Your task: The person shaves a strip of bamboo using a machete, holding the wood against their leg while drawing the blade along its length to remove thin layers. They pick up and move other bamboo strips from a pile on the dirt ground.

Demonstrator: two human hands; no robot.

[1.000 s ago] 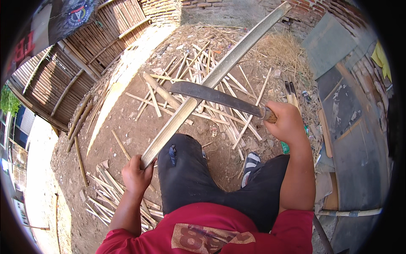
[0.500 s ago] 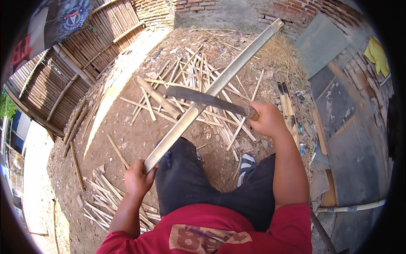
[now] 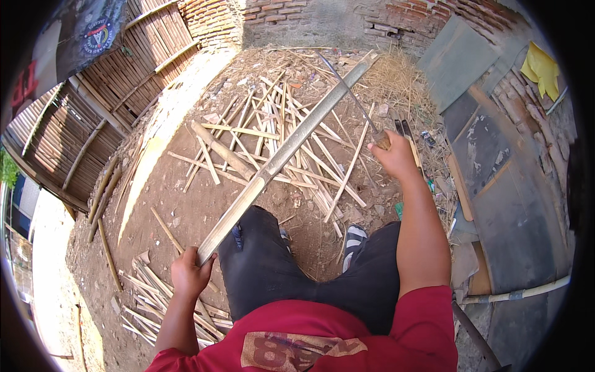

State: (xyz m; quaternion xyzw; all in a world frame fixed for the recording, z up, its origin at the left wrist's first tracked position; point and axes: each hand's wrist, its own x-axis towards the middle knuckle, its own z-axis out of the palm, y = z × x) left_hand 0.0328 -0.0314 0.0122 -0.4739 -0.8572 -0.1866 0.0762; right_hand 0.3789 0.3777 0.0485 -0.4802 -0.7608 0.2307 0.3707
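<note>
My left hand is closed round the near end of a long split bamboo piece, which slants away to the upper right. Its near part is pale and bare; the far part is grey-green. My right hand grips the wooden handle of a machete. The dark blade points up and to the left, seen nearly edge-on, and crosses the bamboo close to its far end. Whether the blade touches the bamboo I cannot tell.
Split sticks lie heaped on the dirt ahead, beside a thick bamboo length. Another stick pile is by my left forearm. Dark boards lean at the right. A brick wall and a bamboo fence stand beyond.
The machete has swung from lying across the bamboo's middle to pointing up near its far end. My right hand has moved slightly up and right; the bamboo has shifted left and its far end lower.
</note>
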